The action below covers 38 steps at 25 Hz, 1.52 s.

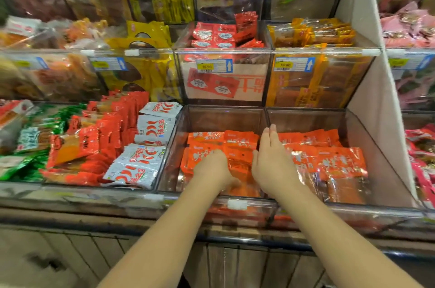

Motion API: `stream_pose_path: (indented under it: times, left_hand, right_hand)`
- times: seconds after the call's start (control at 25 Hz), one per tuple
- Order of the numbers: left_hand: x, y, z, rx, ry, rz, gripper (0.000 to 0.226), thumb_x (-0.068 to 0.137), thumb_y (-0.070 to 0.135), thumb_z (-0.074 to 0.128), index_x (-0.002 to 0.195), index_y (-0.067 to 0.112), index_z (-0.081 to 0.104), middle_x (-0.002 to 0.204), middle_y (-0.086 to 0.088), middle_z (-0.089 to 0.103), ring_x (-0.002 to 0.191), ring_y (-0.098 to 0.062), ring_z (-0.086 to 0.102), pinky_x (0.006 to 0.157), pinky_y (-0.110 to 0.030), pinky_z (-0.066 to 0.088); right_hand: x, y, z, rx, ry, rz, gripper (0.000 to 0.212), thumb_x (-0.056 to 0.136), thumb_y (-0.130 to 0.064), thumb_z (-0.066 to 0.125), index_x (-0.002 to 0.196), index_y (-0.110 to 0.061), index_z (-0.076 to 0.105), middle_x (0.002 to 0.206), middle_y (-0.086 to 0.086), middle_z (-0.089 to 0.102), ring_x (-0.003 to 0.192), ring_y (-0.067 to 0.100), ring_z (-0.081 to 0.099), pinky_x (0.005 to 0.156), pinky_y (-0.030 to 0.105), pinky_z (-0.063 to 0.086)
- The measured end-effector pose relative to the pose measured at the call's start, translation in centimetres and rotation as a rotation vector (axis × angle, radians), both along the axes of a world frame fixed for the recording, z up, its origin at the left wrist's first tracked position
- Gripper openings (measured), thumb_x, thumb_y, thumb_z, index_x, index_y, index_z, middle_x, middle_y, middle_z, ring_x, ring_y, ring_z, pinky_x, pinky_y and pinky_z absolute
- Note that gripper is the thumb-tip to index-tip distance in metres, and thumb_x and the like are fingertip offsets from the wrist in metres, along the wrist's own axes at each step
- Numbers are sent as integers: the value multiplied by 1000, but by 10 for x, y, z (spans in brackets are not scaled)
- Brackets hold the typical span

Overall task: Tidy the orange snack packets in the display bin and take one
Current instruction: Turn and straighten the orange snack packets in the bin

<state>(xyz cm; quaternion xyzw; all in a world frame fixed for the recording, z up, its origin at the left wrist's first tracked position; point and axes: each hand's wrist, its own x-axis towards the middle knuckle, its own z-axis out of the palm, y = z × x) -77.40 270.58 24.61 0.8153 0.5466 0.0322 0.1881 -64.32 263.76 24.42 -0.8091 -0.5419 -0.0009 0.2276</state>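
Orange snack packets lie stacked in the clear display bin at the bottom middle of the shelf. My left hand is knuckles-up on the left side of the stack, its fingers curled down over the packets with the tips hidden. My right hand stands on edge with straight fingers against the right side of the stack, next to the clear divider.
The neighbouring bin on the right holds more orange packets. To the left lie white chilli packets and red packets. Upper bins with price tags rise behind. A white side panel closes off the right.
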Motion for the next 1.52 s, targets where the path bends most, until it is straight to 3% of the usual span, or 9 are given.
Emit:
stream_pose_path:
  times: [0.12, 0.32, 0.56, 0.68, 0.8, 1.0, 1.16, 1.36, 1.52]
  left_hand:
    - [4, 4, -1, -49, 18, 18, 42, 80, 44, 82, 94, 11, 59, 97, -7, 67, 96, -26, 65, 74, -36, 49]
    - [1, 9, -5, -84, -106, -1, 31, 85, 37, 79, 97, 13, 64, 97, -4, 68, 92, -22, 63, 80, -34, 50]
    - [-25, 2, 6, 51, -638, 105, 20, 94, 27, 68, 91, 22, 50, 78, 4, 63, 74, -15, 61, 69, -32, 48]
    - [-38, -13, 15, -19, -978, 61, 23, 95, 27, 69, 113, 27, 56, 96, 6, 75, 91, -13, 73, 81, -39, 59]
    - [-40, -26, 16, -154, -1198, -64, 29, 99, 17, 64, 126, 24, 59, 109, 4, 77, 100, -13, 74, 83, -35, 62]
    - [-39, -23, 11, -226, -1202, -61, 25, 97, 22, 64, 122, 26, 62, 113, 5, 75, 91, -17, 74, 70, -36, 63]
    - [-39, -22, 9, -237, -1154, -64, 19, 100, 27, 59, 118, 23, 66, 103, 1, 76, 94, -22, 71, 81, -46, 61]
    - [-41, -23, 5, -165, -1151, -69, 24, 94, 45, 58, 112, 37, 71, 104, 10, 76, 100, -14, 71, 90, -43, 58]
    - [-43, -19, 2, -172, -1153, -87, 29, 96, 55, 56, 116, 40, 71, 113, 1, 75, 110, -32, 69, 97, -57, 54]
  right_hand:
    - [-2, 2, -2, 24, -16, -9, 70, 105, -18, 43, 162, -6, 4, 171, 10, -7, 150, 31, 29, 114, 43, 37]
    - [0, 4, -4, 51, -21, -12, 72, 103, -14, 44, 162, -7, 4, 171, 10, -7, 151, 30, 28, 116, 43, 39]
    - [11, -4, -3, 251, 166, 61, 54, 109, -32, 34, 158, -10, 28, 168, 7, 23, 154, 21, 21, 126, 41, 22]
    - [10, -15, 3, 450, 258, 180, 52, 106, -43, 44, 152, -19, 42, 149, -5, 49, 138, 8, 44, 114, 33, 40]
    - [6, -25, 8, 400, 572, 362, 45, 101, -43, 58, 143, -31, 47, 118, -17, 67, 107, -3, 64, 89, 25, 58]
    - [16, -24, 7, 465, 911, 409, 16, 95, -29, 67, 110, -29, 59, 97, -6, 74, 92, 10, 72, 74, 28, 59]
    - [17, -23, 6, 471, 909, 398, 32, 85, -45, 67, 109, -25, 60, 99, -1, 73, 95, 13, 72, 79, 34, 62]
    - [16, -26, 8, 455, 916, 402, 20, 99, -43, 54, 105, -27, 66, 90, -12, 74, 86, 5, 70, 71, 25, 59]
    - [16, -27, 8, 432, 887, 396, 25, 101, -47, 48, 104, -32, 68, 94, -11, 73, 90, 8, 70, 80, 34, 60]
